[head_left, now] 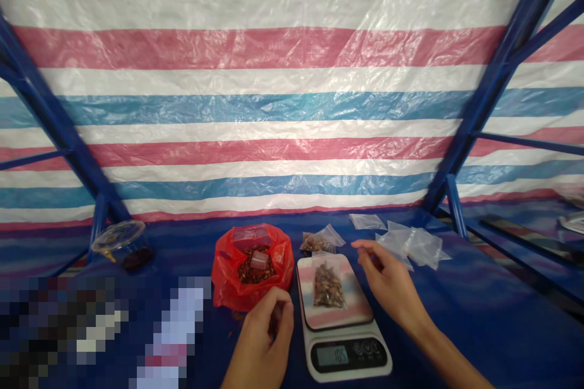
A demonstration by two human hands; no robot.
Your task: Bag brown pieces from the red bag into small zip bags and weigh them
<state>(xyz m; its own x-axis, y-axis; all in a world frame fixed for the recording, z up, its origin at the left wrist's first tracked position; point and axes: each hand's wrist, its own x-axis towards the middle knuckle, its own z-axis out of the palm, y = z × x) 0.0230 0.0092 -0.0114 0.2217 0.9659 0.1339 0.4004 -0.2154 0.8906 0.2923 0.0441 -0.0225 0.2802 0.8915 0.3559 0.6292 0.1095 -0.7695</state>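
Note:
A clear zip bag of brown dried pieces [327,285] lies on the plate of a white kitchen scale [310,328]; its display seems to show the digits 105, any decimal point being unclear. My left hand [267,331] is left of the scale, in front of a red plastic bag [223,273] holding more brown pieces and a small clear scoop-like container [260,260]. Its fingers are curled in with thumb and forefinger close together; whatever is inside is hidden. Right of the scale plate hovers my right hand [381,270], forefinger stretched out, nothing visible in it.
Behind the scale lies another filled zip bag [314,242]. Flat clear bags [424,246] are spread at the right rear, one more [367,221] beyond them. A clear round tub [119,240] stands far left on the blue table [474,304]. Blue metal posts [483,91] frame striped sheeting.

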